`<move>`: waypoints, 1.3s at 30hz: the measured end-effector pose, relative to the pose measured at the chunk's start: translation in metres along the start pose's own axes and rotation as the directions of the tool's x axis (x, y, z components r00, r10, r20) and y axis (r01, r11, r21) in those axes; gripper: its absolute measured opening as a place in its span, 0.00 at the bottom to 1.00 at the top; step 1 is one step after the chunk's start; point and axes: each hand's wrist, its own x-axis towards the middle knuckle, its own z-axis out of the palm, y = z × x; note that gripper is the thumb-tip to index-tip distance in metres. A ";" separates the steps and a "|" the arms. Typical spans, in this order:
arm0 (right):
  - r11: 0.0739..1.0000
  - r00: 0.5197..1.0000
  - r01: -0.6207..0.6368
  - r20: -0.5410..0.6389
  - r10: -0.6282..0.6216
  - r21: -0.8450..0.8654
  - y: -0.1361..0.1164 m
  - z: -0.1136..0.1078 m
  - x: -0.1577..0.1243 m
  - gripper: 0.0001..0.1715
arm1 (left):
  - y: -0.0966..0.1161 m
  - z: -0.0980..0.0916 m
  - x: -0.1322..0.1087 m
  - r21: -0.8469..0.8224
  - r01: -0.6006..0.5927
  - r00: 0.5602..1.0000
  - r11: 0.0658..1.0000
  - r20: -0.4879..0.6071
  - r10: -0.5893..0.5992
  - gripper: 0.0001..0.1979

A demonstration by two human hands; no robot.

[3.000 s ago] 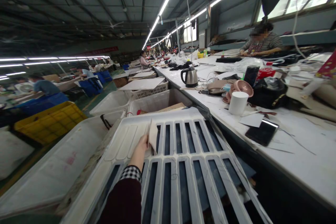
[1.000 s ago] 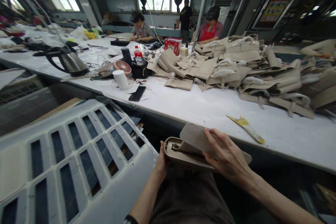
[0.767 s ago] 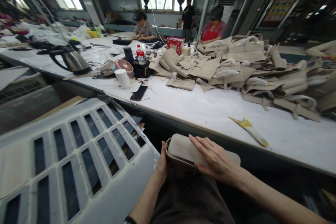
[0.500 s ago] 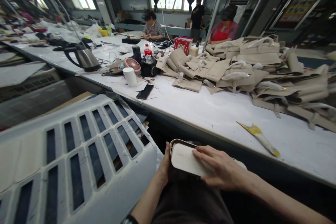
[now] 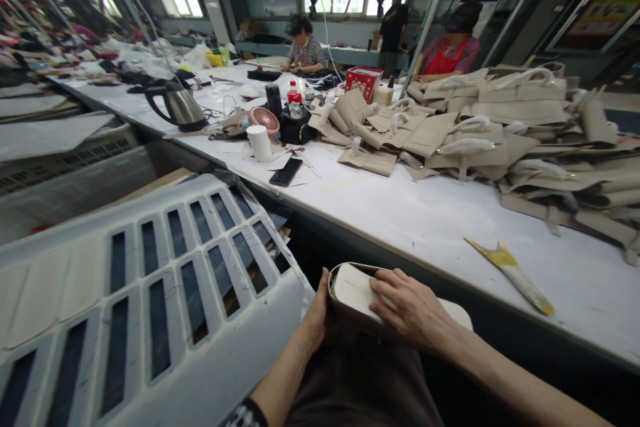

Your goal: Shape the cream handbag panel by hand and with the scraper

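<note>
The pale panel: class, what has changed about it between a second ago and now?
Tilted up a second ago, the pale panel has come down flatter over the beige casing, under the right hand. The left hand still holds the casing; phone and scraper stayed on the table.

Black-and-white checked left cuff (image 5: 243, 415) with a dark edge (image 5: 259, 411), plain dark brownish lower garment (image 5: 365, 387).
</note>
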 end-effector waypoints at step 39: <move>0.997 0.986 -0.075 -0.149 0.079 0.033 -0.026 0.037 0.020 0.25 | 0.008 0.000 -0.011 0.147 0.039 0.991 0.988 -0.130 -0.020 0.37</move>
